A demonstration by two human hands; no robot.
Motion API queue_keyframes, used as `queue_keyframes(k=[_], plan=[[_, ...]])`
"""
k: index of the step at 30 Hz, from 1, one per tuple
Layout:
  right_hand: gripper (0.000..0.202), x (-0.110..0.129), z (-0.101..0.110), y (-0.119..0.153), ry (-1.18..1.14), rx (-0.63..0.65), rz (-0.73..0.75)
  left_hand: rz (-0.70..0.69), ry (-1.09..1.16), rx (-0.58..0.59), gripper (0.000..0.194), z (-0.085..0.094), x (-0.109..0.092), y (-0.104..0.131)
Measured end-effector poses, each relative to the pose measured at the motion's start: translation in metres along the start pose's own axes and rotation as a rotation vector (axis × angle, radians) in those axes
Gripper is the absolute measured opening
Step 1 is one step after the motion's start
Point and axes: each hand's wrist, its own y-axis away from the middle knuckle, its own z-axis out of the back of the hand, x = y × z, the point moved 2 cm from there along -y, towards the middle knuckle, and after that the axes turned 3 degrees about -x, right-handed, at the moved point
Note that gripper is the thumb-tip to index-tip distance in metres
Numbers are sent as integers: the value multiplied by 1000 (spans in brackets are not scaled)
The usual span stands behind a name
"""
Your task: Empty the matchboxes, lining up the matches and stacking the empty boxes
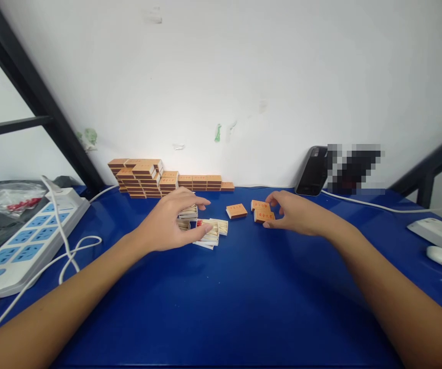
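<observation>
Left hand (174, 220) spread over a cluster of uncovered match trays (213, 237), thumb and fingertips well apart, nothing visibly pinched. On my feed the thumb lies across one tray; contact I can't confirm. Right hand (295, 212) curled at the right side of two closed matchboxes: thumb at the near edge of the front matchbox (264, 217), fingers by the right end of the rear matchbox (258, 204). Whether it presses on them, I cannot tell.

Key relation, as I judge it: this pair lies just left of the right palm, long axes running roughly left to right, the front one set slightly rightward. Right hand is much the nearer; the left is well apart.

Lone matchbox (236, 211) lies flat between the hands, long axis also roughly sideways, right end a little farther from me. Neither hand touches it.

Behind the left hand, against the wall (244, 77), I note stacked matchboxes (140, 180), stepping down rightward along the blue table (221, 312).
</observation>
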Motion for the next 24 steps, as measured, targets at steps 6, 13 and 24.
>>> queue_keyframes(k=[6,13,24], plan=[[31,0,3,2,-58,99,-26,-67,-40,-72,35,-1,0,0],[26,9,11,9,-70,165,2,-79,-63,-119,26,-2,2,-1],[29,80,14,34,-366,-222,437,-157,-77,-138,46,-7,-19,-2]])
